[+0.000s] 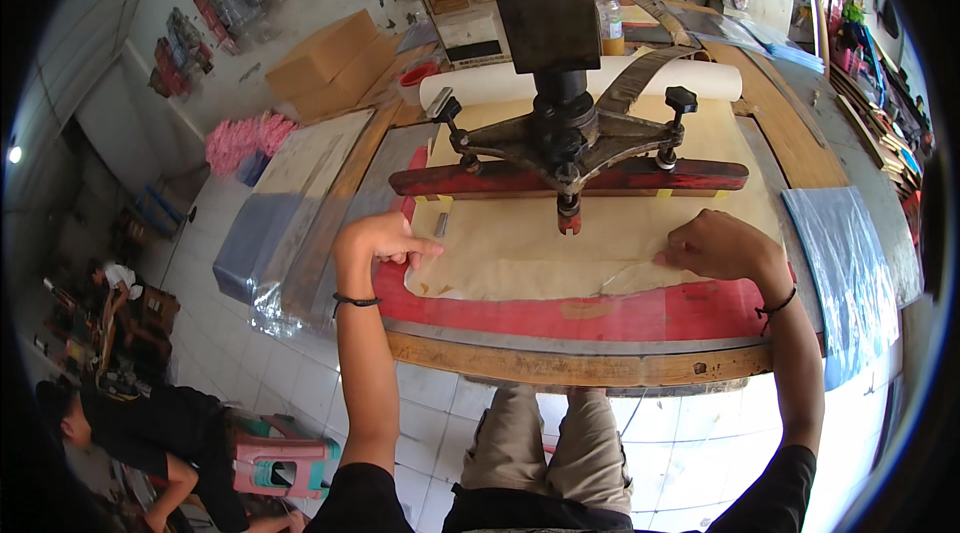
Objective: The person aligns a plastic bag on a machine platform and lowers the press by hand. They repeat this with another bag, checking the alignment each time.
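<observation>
We've a tan sheet [540,248] lying flat, front edge uneven, atop a red sheet [480,317] showing @ front & L.

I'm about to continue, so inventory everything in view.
sheet: one, tan, centre
underlay: one, red, beneath sheet
worktable: one, brown-edged, beneath underlay
press head: one, black, above sheet
press bar: one, red, under head
roll: one, white, behind bar
bottle: one, clear, back
plastic sheeting: several, bluish, both sides
cardboard box: one or two, brown, back left
bundle: one, pink, left
co-workers: two, black and white clothing, lower left
left hand: one, bare, at sheet's left
right hand: one, bare, at sheet's right
</observation>
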`<action>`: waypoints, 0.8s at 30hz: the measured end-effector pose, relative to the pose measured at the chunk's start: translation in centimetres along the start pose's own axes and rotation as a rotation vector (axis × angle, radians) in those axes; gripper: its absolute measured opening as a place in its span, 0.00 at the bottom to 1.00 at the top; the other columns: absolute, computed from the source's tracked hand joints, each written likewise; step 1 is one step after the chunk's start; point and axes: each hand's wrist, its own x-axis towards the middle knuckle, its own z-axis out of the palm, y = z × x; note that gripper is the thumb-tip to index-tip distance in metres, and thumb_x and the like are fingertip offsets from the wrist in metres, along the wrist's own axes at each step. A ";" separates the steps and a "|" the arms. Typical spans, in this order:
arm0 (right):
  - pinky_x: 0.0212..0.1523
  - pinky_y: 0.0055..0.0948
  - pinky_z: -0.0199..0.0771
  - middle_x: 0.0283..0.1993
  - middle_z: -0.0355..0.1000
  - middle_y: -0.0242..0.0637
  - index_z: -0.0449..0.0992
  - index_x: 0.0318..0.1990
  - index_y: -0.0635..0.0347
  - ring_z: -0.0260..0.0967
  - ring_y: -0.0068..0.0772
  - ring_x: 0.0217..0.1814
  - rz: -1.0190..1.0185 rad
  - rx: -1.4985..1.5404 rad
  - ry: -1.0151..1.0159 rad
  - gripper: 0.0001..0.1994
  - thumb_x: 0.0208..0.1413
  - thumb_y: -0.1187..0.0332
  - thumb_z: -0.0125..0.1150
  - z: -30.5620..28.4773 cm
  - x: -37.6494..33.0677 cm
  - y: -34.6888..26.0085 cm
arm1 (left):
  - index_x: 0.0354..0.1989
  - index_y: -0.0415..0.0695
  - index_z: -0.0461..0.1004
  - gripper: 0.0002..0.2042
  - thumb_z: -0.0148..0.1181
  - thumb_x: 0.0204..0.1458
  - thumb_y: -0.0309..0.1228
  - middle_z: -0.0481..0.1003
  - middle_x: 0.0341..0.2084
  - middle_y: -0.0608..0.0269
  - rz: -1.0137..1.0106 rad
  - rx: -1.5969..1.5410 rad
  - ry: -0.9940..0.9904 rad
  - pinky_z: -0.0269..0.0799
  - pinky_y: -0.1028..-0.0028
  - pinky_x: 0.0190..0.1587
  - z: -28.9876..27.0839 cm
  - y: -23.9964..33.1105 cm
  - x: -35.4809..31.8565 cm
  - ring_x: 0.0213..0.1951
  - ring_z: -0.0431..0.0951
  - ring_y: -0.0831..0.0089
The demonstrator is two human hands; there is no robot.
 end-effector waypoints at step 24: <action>0.31 0.44 0.68 0.21 0.71 0.48 0.76 0.24 0.62 0.69 0.52 0.26 -0.045 -0.012 0.028 0.22 0.61 0.52 0.53 0.5 0.0 0.8 | 0.20 0.44 0.82 0.31 0.65 0.40 0.66 0.68 0.12 0.68 0.032 0.036 0.029 0.59 0.73 0.23 0.1 0.2 0.1 0.17 0.63 0.76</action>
